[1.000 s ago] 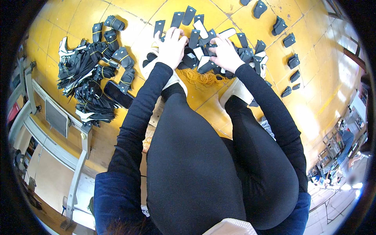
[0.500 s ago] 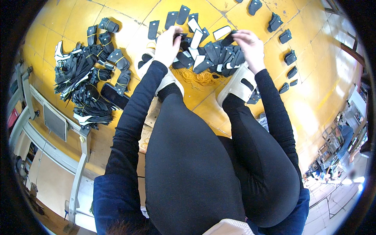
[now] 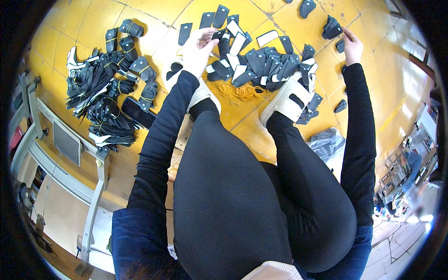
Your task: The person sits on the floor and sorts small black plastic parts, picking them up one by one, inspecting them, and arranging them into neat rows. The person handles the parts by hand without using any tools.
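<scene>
My left hand (image 3: pixel 199 50) is closed, pinching a small black fabric tab (image 3: pixel 218 35) between thumb and fingers, above the left end of a loose heap of tabs. The heap (image 3: pixel 261 65) holds many black, round-ended flat tabs, some with white faces up. On the right, my right hand (image 3: pixel 353 48) is stretched out with its fingers extended. Its fingertips are at the edge of a small stack of black tabs (image 3: pixel 332 28); whether they touch it is hard to tell. Yellow rubber bands (image 3: pixel 238 91) lie in a tangle between my white shoes (image 3: pixel 284 100).
Bundles of black pieces (image 3: pixel 112 86) tied with yellow bands are piled on the left, beside a dark phone-like slab (image 3: pixel 136 112). More small stacks (image 3: pixel 340 106) line the yellow floor at right. A clear plastic bag (image 3: pixel 326 142) lies by my right leg. A metal frame (image 3: pixel 95 200) stands at left.
My right hand has moved from the heap out to the right, to the stack there. A black tab lies near where it was. My left hand stays by the heap, still pinching a tab.
</scene>
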{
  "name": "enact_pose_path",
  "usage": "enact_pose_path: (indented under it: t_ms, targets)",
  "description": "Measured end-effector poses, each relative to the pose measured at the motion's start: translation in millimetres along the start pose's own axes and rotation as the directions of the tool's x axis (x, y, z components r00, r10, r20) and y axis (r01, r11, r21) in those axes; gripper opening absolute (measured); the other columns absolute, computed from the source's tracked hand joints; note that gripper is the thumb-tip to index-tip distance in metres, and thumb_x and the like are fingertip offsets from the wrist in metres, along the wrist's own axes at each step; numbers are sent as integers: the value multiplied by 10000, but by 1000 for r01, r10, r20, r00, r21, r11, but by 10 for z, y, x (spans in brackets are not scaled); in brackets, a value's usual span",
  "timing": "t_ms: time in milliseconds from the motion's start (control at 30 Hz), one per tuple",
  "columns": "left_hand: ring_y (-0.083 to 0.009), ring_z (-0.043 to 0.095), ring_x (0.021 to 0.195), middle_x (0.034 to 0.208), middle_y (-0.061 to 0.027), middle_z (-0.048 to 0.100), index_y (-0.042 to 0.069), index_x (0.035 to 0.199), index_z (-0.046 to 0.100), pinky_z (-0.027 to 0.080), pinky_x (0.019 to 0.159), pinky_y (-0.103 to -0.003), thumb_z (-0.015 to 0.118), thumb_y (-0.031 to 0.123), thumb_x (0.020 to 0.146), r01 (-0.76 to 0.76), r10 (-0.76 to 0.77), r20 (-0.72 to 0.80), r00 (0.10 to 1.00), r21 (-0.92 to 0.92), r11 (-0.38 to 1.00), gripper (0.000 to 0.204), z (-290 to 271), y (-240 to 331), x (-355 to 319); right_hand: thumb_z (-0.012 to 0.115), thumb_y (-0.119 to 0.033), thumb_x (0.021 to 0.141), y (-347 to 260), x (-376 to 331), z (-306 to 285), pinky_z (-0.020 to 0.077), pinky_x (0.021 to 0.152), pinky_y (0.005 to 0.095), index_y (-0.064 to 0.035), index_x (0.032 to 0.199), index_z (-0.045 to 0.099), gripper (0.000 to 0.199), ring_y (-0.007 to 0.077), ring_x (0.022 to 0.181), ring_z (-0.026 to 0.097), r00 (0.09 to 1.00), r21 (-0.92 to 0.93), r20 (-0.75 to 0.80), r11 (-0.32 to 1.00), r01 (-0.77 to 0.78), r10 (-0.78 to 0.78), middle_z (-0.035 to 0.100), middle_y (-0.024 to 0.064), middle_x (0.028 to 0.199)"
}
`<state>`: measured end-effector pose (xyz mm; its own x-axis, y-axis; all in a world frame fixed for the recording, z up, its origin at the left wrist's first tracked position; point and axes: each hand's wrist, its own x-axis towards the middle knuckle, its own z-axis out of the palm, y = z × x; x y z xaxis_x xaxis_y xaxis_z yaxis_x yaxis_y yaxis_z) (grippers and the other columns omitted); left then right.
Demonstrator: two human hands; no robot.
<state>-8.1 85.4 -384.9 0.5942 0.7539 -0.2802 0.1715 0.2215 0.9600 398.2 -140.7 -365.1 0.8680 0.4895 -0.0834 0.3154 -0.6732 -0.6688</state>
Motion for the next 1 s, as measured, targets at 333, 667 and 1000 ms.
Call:
enact_pose_path:
  t_ms: [333,667,1000]
  targets:
    - [-114,582,938,1000,-65,637,17,1161,509,447,840,-238,578,0,869,125,-122,145,982,-14,992,300,-12,-187,63,617,-111,845,-617,-883,760,474,817,260,-88,1041,672,206,144,945,592,904,258,322,945,202,-281,616,52,1116]
    - [-128,592,766,893,-72,656,66,1204,507,463,685,-251,587,41,866,52,-87,289,954,127,991,348,170,-224,-29,631,-219,869,-1509,-1837,1217,403,976,312,-143,1316,511,469,192,1168,492,540,395,810,893,-217,-227,385,93,1390]
    - [-272,629,797,845,-101,658,60,977,609,485,728,-356,576,88,845,-353,109,437,893,529,772,139,151,-119,-103,607,-17,835,-799,-1442,803,447,852,245,-19,1173,564,341,132,975,578,887,506,401,753,-421,227,614,68,1068]
